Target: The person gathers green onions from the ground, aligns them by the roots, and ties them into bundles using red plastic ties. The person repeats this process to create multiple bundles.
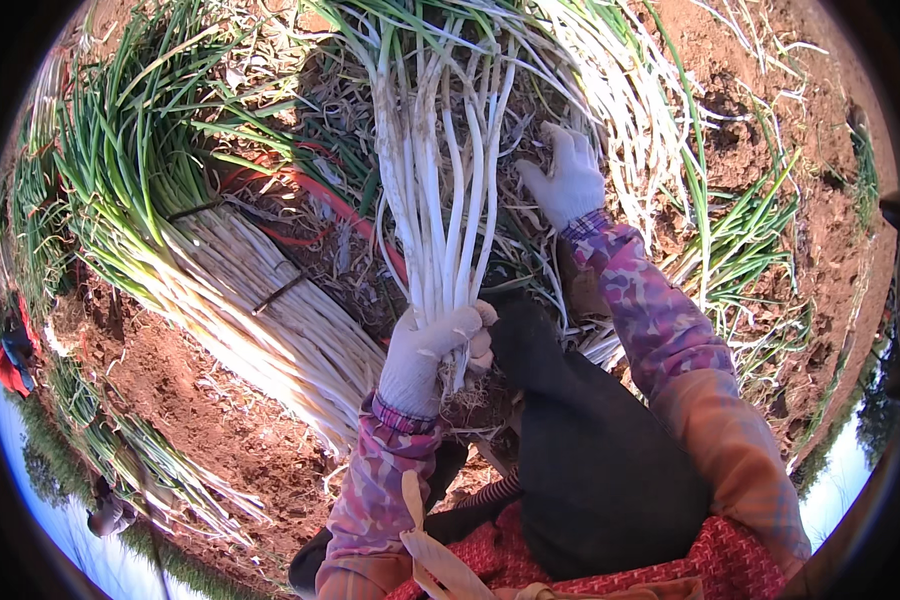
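Note:
My left hand (454,345), in a white knit glove, is closed around the root ends of several long scallions (450,202); their white stalks point away from me and the roots hang below my fist. My right hand (566,176), gloved too, is held apart to the right of these stalks, thumb and fingers spread, with nothing seen in it. Beyond and right of it lies a loose heap of scallions (637,112). At the left rests a large bundle of scallions (270,300), bound with dark ties.
A red strap (337,206) lies on the ground among peeled leaves. Smaller scallion piles lie at the right (742,240) and lower left (165,465) on reddish soil. My dark-clad knee (600,435) is close below my hands. A person (109,514) is far off at the lower left.

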Motion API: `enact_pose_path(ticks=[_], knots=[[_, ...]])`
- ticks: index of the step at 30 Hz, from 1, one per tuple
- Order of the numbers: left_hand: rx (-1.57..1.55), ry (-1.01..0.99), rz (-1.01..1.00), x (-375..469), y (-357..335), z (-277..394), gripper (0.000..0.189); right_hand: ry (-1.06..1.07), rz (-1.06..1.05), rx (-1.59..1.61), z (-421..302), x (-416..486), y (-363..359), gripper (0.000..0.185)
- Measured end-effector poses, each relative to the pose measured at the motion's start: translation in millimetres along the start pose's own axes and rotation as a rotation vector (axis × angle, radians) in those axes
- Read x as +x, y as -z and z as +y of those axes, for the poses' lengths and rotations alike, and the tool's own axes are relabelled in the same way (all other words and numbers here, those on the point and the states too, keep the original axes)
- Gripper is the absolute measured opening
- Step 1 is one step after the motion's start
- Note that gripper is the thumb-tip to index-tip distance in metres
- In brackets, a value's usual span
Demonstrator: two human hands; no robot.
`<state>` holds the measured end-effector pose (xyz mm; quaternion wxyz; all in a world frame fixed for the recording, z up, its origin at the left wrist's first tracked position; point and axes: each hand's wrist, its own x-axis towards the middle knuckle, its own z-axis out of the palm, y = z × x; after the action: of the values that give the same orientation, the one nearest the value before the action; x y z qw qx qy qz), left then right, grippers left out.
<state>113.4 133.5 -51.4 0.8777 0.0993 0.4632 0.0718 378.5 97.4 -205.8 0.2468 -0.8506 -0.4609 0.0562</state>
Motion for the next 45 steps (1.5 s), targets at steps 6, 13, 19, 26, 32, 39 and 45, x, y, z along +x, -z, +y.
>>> enact_pose_path(ticks=[6, 13, 19, 26, 32, 39, 45], knots=[[-0.078, 0.081, -0.088, -75, -13, 15, 0.060, -0.203, -0.268, -0.232, 10, 125, -2, 0.104], [-0.319, -0.113, -0.399, -201, 38, 91, 0.073, -0.270, -0.310, -0.399, 94, 232, -7, 0.052], [-0.291, -0.473, -0.645, -230, 65, 190, 0.070, -0.458, -0.041, -0.352, 165, 304, 125, 0.048], [-0.373, -0.716, -0.715, -239, 2, 230, 0.070, -0.320, -0.020, -0.145, 82, 251, 173, 0.064], [-0.456, -0.565, -0.699, -159, -70, 145, 0.070, -0.162, -0.414, 0.465, 4, 171, 57, 0.098], [0.015, -0.127, 0.258, -44, -34, -39, 0.021, -0.084, 0.249, 0.085, 31, 48, 28, 0.036], [-0.074, -0.039, 0.238, -21, -11, -78, 0.021, -0.238, -0.208, 0.471, 6, -73, 44, 0.023]])
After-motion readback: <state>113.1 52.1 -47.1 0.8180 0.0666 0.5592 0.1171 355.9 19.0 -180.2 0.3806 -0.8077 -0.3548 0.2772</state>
